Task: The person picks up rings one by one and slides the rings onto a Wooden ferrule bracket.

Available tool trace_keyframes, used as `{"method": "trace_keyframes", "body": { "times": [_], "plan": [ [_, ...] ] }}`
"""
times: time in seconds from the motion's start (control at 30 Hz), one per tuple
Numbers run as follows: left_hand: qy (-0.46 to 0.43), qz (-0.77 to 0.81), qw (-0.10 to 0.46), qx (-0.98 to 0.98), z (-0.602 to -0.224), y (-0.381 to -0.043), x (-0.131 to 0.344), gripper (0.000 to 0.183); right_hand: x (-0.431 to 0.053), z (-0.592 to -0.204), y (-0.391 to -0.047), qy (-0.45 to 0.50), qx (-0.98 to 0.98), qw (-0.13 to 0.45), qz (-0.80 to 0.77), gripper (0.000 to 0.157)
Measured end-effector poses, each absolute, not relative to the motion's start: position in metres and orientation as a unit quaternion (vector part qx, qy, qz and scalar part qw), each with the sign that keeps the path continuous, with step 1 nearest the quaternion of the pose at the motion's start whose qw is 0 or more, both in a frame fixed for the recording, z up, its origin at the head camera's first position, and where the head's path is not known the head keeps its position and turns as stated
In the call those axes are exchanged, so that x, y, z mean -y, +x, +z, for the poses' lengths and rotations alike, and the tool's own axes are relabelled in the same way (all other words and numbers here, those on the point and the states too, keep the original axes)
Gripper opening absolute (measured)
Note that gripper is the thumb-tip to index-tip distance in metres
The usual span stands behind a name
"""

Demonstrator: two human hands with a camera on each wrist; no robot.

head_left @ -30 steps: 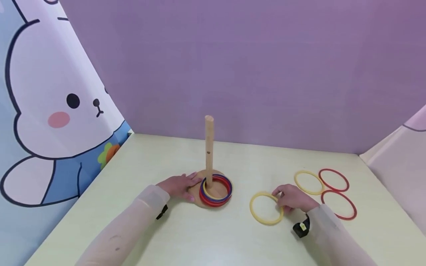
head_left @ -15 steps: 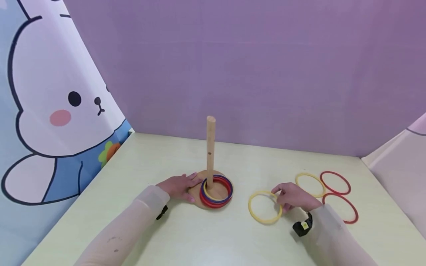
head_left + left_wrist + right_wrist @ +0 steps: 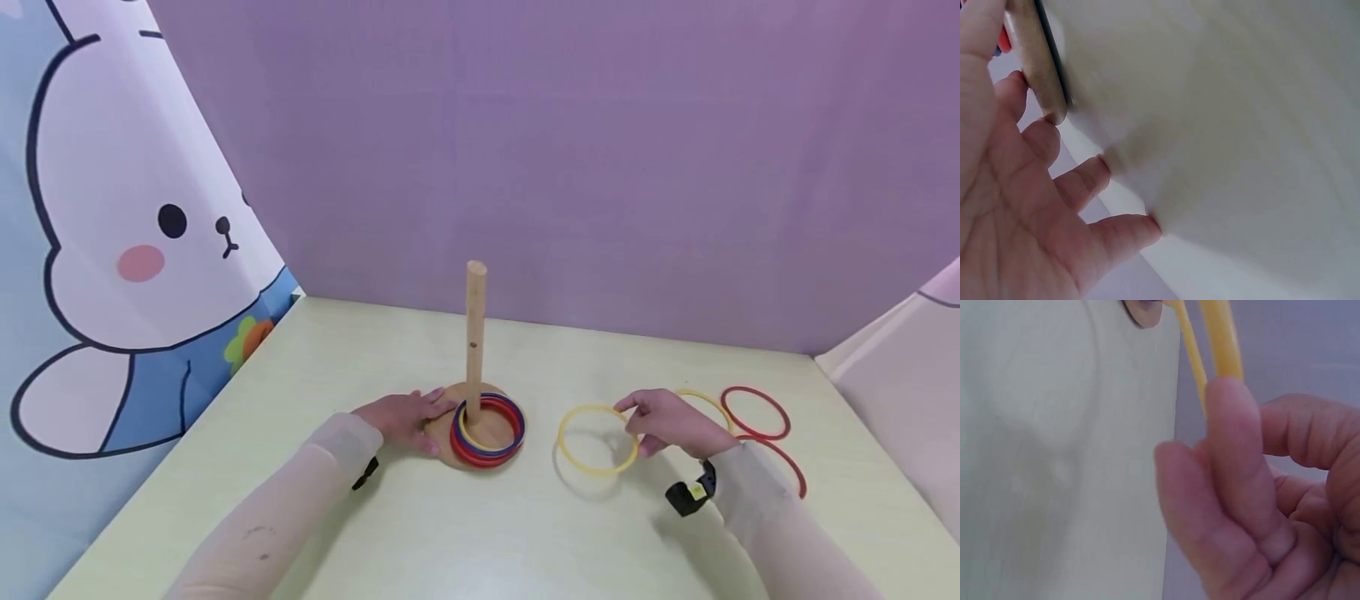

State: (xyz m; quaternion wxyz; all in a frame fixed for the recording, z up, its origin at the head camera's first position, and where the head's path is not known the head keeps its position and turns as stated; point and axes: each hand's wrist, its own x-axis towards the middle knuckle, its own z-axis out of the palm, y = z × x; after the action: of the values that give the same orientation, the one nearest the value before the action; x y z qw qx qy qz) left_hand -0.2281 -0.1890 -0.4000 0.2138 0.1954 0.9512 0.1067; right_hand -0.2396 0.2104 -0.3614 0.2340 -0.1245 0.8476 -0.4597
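Observation:
My right hand [image 3: 667, 422] pinches a yellow ring [image 3: 597, 473] by its right side. The ring hangs above the table, its shadow showing below it; the right wrist view has the yellow ring [image 3: 1221, 340] between thumb and fingers. With fingers spread, my left hand [image 3: 404, 422] rests at the left edge of a round wooden base [image 3: 438, 432]. From that base rises a wooden peg [image 3: 476, 333]. Red, blue and yellow rings [image 3: 520, 425] lie stacked around its foot. In the left wrist view, fingertips of the left hand [image 3: 1041, 200] touch the base's rim [image 3: 1038, 69].
On the right side of the table [image 3: 360, 342] lie another yellow ring [image 3: 703, 395] and two red rings [image 3: 786, 417], partly behind my right hand and sleeve. A purple backdrop [image 3: 525, 167] stands behind, and a cartoon-printed cloth [image 3: 97, 183] borders the left.
My right hand has lifted the yellow ring off the table, so its shadow now falls apart from it. The left hand has stayed at the base.

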Motion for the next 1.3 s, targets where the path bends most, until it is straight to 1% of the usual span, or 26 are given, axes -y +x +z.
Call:
{"method": "trace_keyframes", "body": {
  "times": [0.27,0.7,0.97,1.3],
  "plan": [
    [0.193,0.112,0.221,-0.949,-0.400,-0.232,0.186,0.082,-0.206,-0.346,-0.244,-0.118,-0.843,0.227,-0.473,0.045],
    [0.189,0.109,0.208,-0.954,-0.402,-0.232,0.185,0.083,-0.191,-0.297,-0.253,-0.128,-0.840,0.211,-0.482,0.045],
    [0.197,0.120,0.216,-0.949,-0.403,-0.229,0.183,0.081,-0.184,-0.271,-0.253,-0.131,-0.847,0.215,-0.468,0.046],
    [0.193,0.109,0.205,-0.953,-0.403,-0.230,0.189,0.081,-0.162,-0.249,-0.254,-0.127,-0.808,0.174,-0.548,0.046]
  ]
}}
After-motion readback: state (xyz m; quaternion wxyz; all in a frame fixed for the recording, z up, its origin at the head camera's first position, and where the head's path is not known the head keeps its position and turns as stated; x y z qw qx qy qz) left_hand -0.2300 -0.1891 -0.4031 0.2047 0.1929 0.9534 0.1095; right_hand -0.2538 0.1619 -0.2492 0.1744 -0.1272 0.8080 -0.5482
